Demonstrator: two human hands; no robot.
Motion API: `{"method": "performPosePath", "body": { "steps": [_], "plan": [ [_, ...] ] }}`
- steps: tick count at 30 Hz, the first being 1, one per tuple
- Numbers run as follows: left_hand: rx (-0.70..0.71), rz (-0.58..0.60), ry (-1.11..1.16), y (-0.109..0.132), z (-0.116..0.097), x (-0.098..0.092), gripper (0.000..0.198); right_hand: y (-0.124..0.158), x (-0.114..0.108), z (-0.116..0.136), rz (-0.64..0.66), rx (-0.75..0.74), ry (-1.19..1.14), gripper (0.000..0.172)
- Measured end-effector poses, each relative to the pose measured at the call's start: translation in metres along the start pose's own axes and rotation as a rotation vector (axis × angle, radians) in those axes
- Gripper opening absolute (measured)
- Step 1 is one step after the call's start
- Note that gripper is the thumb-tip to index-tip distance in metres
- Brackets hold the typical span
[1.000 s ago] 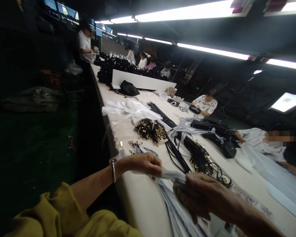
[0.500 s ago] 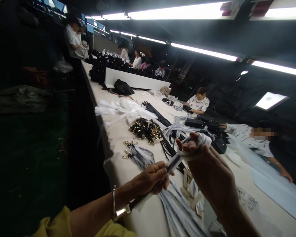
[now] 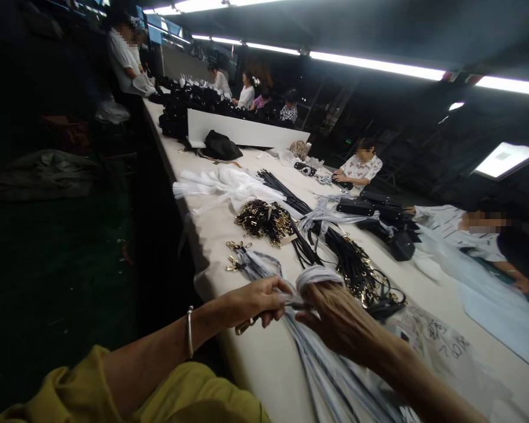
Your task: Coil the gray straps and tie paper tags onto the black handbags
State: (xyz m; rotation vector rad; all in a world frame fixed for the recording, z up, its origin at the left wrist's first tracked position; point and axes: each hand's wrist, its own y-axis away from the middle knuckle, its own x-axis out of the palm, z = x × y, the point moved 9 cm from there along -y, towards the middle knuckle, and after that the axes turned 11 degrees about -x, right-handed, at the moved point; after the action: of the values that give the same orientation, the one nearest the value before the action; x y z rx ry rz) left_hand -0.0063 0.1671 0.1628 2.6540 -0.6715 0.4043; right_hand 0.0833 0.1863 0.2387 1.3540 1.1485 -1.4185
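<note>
My left hand (image 3: 262, 302) is closed around a narrow strap in thin whitish wrapping (image 3: 294, 302). Below its fingers a gold clasp (image 3: 245, 326) pokes out. My right hand (image 3: 341, 314) meets the strap from the other side, fingers bent, with a band of white wrapping strip (image 3: 320, 274) looped over them; its fingertips are partly hidden. Beneath both hands lies a bundle of wrapped straps (image 3: 308, 358), their gold clasps (image 3: 237, 255) at the far end. Just beyond is a heap of black straps with gold clasps (image 3: 264, 222).
White strips (image 3: 229, 185) lie farther up the cloth-covered table (image 3: 207, 235). Black straps (image 3: 355, 264) and black bag pieces (image 3: 379, 211) lie to the right, near a marked clear plastic bag (image 3: 441, 341). A white board (image 3: 247, 128) stands across the table. Several co-workers sit or stand around it.
My right hand has come down and left, turning its back upward, toward my left hand. My left hand has shifted slightly left. The view has tilted down a little.
</note>
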Motion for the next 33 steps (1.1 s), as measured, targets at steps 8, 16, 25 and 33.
{"method": "performPosePath", "body": {
  "steps": [8, 16, 25, 33],
  "plan": [
    [0.051, -0.081, -0.387, -0.003, 0.009, -0.004, 0.024, 0.011, 0.056, 0.005, 0.142, 0.067, -0.157, 0.027],
    [-0.002, -0.117, -0.464, -0.012, 0.050, -0.034, 0.022, 0.047, 0.111, 0.008, 0.190, 0.447, -1.160, 0.045],
    [-0.233, 0.294, 0.110, -0.013, 0.063, -0.022, 0.044, 0.058, 0.132, 0.024, -0.156, 0.496, -1.966, 0.054],
    [-0.210, 0.307, 0.030, -0.018, 0.063, -0.025, 0.045, 0.060, 0.144, 0.033, -0.230, 0.504, -2.130, 0.051]
  ]
}}
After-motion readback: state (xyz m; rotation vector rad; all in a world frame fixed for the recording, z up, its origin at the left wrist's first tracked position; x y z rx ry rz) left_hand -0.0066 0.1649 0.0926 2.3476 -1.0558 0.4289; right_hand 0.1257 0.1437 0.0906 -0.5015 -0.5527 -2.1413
